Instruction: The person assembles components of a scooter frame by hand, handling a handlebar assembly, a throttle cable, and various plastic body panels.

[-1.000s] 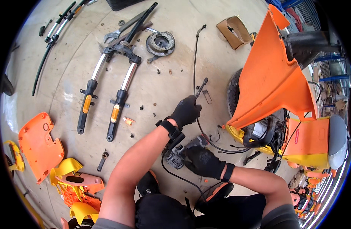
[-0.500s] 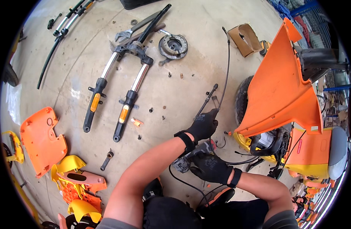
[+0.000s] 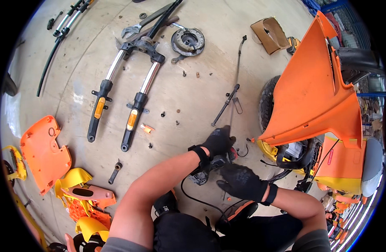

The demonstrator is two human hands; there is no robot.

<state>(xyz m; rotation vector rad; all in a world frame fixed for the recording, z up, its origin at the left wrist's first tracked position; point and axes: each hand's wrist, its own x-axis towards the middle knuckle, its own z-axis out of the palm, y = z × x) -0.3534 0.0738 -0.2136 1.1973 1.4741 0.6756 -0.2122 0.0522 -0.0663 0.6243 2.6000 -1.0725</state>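
Observation:
Both my hands wear black gloves and work low on the concrete floor. My left hand is closed around the near end of a thin black cable that runs away across the floor. Just beneath it lies a dark switch-housing part with a black wire trailing toward me. My right hand rests against that part with its fingers spread over it; how firmly it grips I cannot tell. An orange scooter body stands right beside my hands.
A front fork with orange reflectors lies at centre left, a brake drum plate and a wrench beyond it. Orange and yellow body panels pile up at lower left. Small bolts dot the floor; a cardboard box sits far right.
My left hand has drawn back toward me along the cable, down to the switch housing. The view has tilted, so the fork and the drum plate sit higher and larger.

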